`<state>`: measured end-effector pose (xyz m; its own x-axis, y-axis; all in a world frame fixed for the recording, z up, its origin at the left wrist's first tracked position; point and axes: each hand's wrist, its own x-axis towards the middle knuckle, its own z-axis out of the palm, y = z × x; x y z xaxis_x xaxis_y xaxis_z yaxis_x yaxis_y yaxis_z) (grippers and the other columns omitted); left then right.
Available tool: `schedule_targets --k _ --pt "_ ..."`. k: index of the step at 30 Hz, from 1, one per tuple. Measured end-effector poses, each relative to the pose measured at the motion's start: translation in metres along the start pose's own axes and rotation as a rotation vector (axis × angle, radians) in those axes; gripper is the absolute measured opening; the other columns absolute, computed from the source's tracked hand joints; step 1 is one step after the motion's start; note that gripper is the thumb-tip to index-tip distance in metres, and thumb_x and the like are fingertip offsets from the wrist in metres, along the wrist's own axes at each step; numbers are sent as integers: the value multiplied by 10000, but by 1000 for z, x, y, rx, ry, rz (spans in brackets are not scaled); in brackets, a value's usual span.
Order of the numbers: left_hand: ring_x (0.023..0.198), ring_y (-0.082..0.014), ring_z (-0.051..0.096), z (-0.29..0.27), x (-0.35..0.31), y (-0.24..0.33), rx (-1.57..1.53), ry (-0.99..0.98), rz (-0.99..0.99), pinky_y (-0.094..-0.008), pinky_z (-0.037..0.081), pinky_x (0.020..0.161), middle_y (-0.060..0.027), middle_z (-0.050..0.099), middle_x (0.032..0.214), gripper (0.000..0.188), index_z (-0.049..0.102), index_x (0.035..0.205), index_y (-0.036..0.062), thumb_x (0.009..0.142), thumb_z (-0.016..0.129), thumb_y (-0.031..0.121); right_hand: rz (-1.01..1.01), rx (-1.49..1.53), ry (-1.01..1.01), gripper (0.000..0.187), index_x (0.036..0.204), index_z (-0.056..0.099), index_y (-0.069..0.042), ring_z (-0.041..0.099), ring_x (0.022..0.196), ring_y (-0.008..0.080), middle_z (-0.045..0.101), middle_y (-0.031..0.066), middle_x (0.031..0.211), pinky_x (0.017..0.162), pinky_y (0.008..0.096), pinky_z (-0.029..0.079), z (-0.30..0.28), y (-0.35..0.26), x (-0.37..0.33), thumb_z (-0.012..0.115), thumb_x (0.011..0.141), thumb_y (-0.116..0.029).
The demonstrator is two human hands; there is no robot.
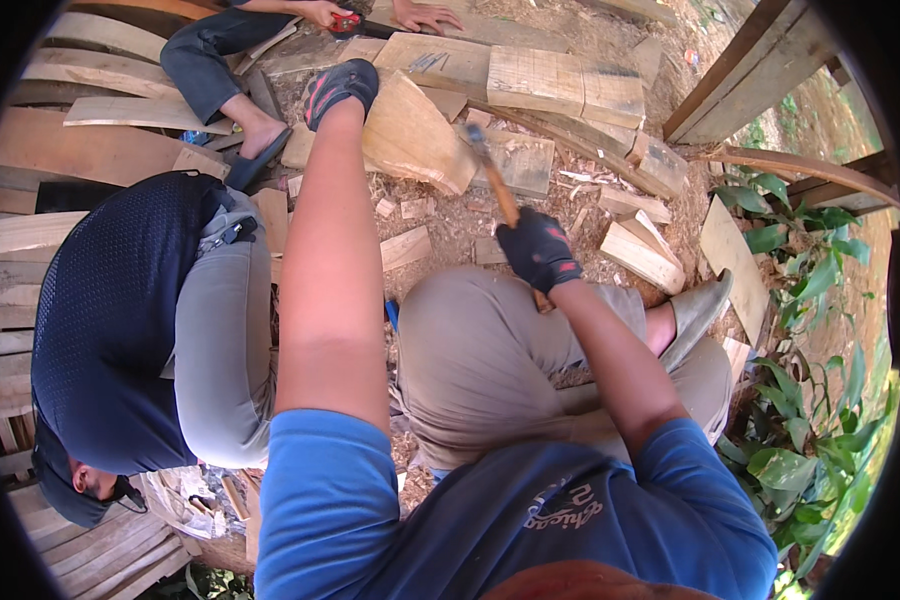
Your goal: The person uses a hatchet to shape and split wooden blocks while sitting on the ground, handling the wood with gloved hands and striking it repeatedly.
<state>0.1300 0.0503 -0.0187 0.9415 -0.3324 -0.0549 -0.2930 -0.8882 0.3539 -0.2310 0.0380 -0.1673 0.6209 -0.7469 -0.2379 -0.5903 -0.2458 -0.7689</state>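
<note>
Seemingly steadies the wood slab [418, 140], far and left, by its far-left corner with the left hand [340, 92], cannot tell its finger closure; wraps the right hand [538, 250] snugly round the wooden-handled tool [498, 186], likely for control.

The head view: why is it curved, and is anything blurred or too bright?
In the head view, a round black border frames the scene and pale wooden planks seem bent, fisheye-style; there, the wooden-handled tool in the black-gloved right hand looks slightly smeared; there too, daylight washes out patches beyond green broad-leaved plants.
</note>
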Motion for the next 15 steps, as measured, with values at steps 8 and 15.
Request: schedule_targets --k 8,15 --pt "1406 -349 631 6 15 -30 62 29 53 -466 486 1145 -152 665 1511 591 733 1392 95 974 500 442 -50 347 203 442 1020 670 6 726 577 181 696 88 682 569 377 564 -112 -107 -34 737 1024 -431" --pt "1404 -350 632 -4 -8 -2 93 26 70 -461 486 1146 -128 665 1517 580 736 1394 115 976 500 439 -153 50 224 494 1115 689 6 748 709 442 740 256 810 655 500 595 -35 -61 -8 662 1041 -481"
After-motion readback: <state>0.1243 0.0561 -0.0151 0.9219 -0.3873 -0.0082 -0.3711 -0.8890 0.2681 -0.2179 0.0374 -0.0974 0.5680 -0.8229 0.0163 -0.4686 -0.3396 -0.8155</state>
